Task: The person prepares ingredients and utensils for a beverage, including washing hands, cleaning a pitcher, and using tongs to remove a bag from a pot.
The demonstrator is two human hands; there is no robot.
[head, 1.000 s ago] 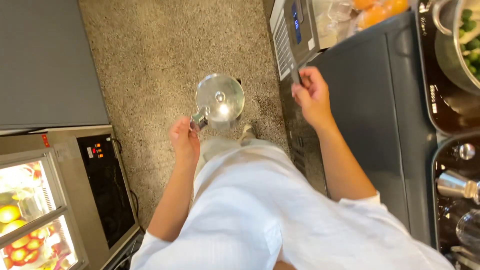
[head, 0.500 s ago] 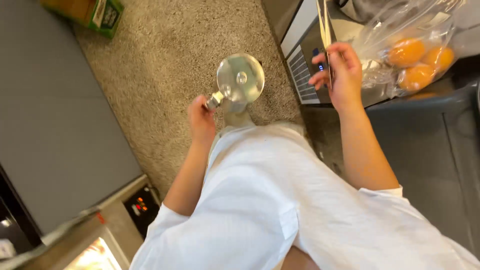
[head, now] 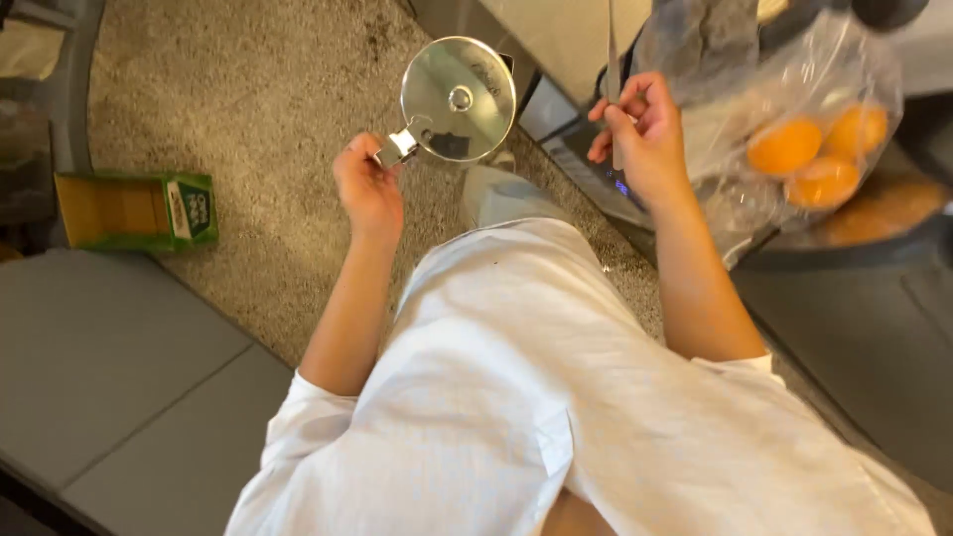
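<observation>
My left hand [head: 367, 189] holds a round shiny metal lid [head: 459, 99] by its short side handle, out over the speckled floor in front of me. My right hand [head: 640, 134] is closed around the thin upright edge of a metal appliance door [head: 612, 50], just above a dark control panel [head: 596, 174]. Right of that hand lies a clear plastic bag of oranges [head: 804, 149]. My white coat [head: 556, 397] fills the lower middle of the view.
A green and yellow cardboard box [head: 134, 210] lies on the floor at the left. A grey flat surface [head: 119, 377] covers the lower left. A dark counter [head: 864, 318] runs along the right, under the bag.
The view has swung round, so the box and the oranges are in full sight. My left hand still holds the lid. My right hand has shifted from the control panel to the thin door edge.
</observation>
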